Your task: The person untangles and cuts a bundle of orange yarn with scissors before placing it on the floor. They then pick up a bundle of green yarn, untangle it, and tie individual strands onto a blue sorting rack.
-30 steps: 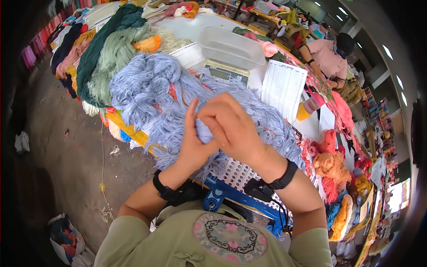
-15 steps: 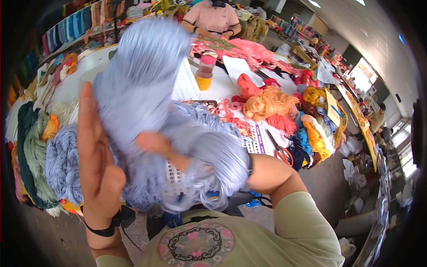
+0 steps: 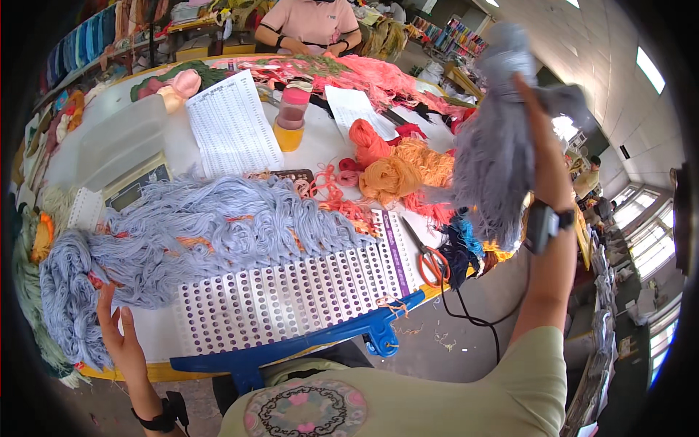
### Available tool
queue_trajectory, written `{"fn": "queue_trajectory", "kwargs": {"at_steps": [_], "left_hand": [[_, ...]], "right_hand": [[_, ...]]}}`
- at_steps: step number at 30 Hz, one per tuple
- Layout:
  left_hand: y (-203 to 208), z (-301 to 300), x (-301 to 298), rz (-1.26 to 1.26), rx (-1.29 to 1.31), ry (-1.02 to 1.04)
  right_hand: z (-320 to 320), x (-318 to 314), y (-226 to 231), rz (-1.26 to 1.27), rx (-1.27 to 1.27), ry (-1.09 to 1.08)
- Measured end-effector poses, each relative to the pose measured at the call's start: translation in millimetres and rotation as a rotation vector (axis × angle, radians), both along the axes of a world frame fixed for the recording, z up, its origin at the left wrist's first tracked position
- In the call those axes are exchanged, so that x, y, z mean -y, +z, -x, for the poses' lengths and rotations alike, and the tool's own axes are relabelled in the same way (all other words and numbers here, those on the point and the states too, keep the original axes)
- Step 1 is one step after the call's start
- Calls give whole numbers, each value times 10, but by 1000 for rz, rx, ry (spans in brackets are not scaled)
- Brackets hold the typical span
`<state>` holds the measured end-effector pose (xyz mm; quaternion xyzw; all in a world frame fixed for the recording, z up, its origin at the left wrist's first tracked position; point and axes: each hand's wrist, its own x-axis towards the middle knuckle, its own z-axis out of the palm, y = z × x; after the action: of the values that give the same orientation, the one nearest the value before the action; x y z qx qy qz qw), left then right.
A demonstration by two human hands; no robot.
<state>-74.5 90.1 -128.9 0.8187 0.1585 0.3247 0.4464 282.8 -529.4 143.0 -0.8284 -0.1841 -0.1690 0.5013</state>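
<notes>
A grey-blue thread skein [image 3: 491, 146] hangs from my right hand [image 3: 542, 135], which is raised at the far right, above the table's right side. The fingers are partly hidden behind the thread, and the skein's loose end is blurred. At the lower left, my left hand [image 3: 125, 342] is open, fingers apart, beside the bunched end of a long pile of pale blue thread [image 3: 240, 211]. Whether a fingertip touches that pile I cannot tell. Along the near edge lies a row of white cards with punched holes [image 3: 269, 302], their far ends under the pile.
Orange-handled scissors [image 3: 434, 266] lie right of the cards. Beyond the pile are a printed sheet [image 3: 234, 124], a pink-lidded bottle [image 3: 293, 113] and orange yarn [image 3: 408, 171]. A blue bar [image 3: 306, 342] runs along the near edge. Across the table sits another person [image 3: 309, 25].
My right hand has swung the skein from in front of me up to the far right. My left hand has dropped to the lower left. The thread pile and cards are uncovered.
</notes>
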Motion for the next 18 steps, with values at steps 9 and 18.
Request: {"fn": "queue_trajectory", "kwargs": {"at_steps": [9,18], "left_hand": [[-29,273,-113,-345,-242,66],[-451,604,-697,-743,-563,730]], "right_hand": [[-833,-250,-3034,1152,262,-273],[610,-1306,-2285,758,429,-30]]}}
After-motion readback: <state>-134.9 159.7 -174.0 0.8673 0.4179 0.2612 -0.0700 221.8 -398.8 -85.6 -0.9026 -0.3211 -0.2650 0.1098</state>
